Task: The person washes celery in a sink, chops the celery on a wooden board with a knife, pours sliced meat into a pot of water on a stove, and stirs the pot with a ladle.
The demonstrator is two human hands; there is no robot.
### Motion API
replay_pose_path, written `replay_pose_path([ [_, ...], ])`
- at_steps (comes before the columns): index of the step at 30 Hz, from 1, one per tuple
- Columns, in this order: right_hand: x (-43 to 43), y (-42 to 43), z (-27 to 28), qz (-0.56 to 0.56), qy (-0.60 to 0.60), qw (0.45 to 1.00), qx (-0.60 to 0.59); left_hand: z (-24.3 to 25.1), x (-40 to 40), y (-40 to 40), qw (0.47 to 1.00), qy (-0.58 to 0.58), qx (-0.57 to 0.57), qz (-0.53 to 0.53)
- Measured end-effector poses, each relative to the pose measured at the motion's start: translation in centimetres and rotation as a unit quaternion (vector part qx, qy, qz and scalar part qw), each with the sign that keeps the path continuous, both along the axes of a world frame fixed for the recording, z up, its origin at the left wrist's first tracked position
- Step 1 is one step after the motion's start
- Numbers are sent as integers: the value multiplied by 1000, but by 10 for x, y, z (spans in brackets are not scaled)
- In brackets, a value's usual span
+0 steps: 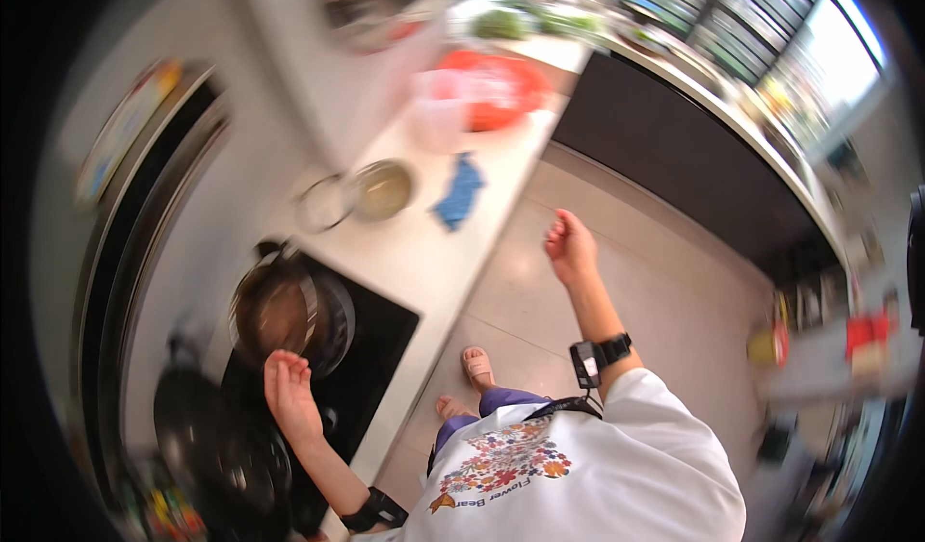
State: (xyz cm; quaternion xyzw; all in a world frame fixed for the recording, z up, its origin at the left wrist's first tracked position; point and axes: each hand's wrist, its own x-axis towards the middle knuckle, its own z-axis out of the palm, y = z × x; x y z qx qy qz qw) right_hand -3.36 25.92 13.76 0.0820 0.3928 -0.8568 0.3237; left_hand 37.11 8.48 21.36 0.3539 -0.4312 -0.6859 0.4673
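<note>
My left hand (293,399) hangs over the near edge of a round pot (278,314) on the black cooktop (383,325). Its fingers are extended and nothing shows in it; whether it touches the pot, I cannot tell. A black wok (217,441) stands beside that hand, at the lower left. Over the floor, apart from the counter, is my right hand (571,247), with fingers loosely curled and no object visible in them. Blur hides what the pot holds.
On the white counter (426,267) are a blue cloth (459,192), a round bowl (384,189), a clear round lid-like thing (325,204), a translucent container (439,108) and a red plastic basin (506,90). Green vegetables (500,24) lie farther back. Dark cabinets (665,152) line the far side.
</note>
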Motion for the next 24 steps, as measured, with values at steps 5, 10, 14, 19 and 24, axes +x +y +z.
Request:
replay_pose_path([
  [5,-35,84,-7,-158,48,986,-13,-33,-148,-25,976,45,24,-214],
  [10,-74,218,-38,-288,61,956,-4,-84,-285,42,935,42,56,-348],
  [14,-102,303,-53,-380,71,922,-17,-113,-413,92,891,48,71,-447],
  [19,-116,410,-78,-509,57,859,-19,-123,-552,191,797,41,71,-598],
  [24,-141,536,-91,-613,46,788,-42,-127,-676,333,715,27,73,-695],
])
